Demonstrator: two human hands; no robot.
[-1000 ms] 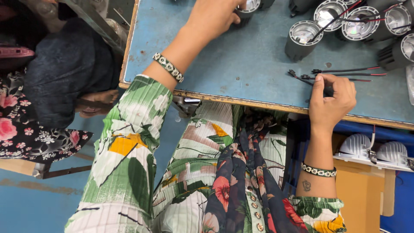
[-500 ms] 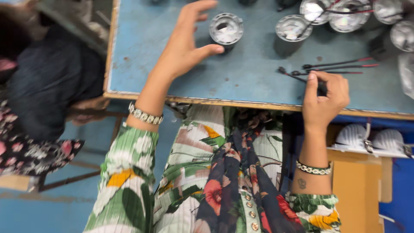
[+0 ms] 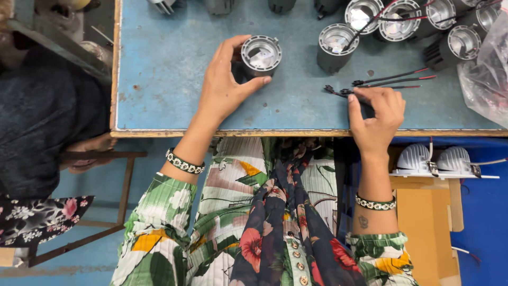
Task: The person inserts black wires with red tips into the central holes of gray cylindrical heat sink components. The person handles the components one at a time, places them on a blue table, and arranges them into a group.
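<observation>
A blue worktable (image 3: 174, 100) with a wooden front edge fills the upper part of the head view; below it the person's floral-patterned clothing shows, and a blue floor lies at 7 o'clock. Compared with half a second ago, the left hand (image 3: 225, 87) has drawn the cylindrical lamp housing (image 3: 261, 54) nearer to the table's front edge, and thumb and fingers now curl around its side wall rather than merely touching it. The housing stands upright, open end up, with a pale reflector visible inside. The right hand (image 3: 377, 114) remains at the table's front edge at 3 o'clock from the left hand; its fingertips are pressed together, pinching the black end of the red-and-black wire leads (image 3: 391, 82), which lie flat on the table and run toward 2 o'clock. A group of similar dark housings (image 3: 334, 46) stands at 1 o'clock, each open end up with a shiny reflector inside, some with wires trailing across them. A clear plastic bag (image 3: 484, 79) lies at the right edge. Below the table at 4 o'clock, two white finned heat sinks (image 3: 434, 159) rest on a brown cardboard box (image 3: 423, 212). A second person in dark clothing (image 3: 42, 122) sits at 9 o'clock.
</observation>
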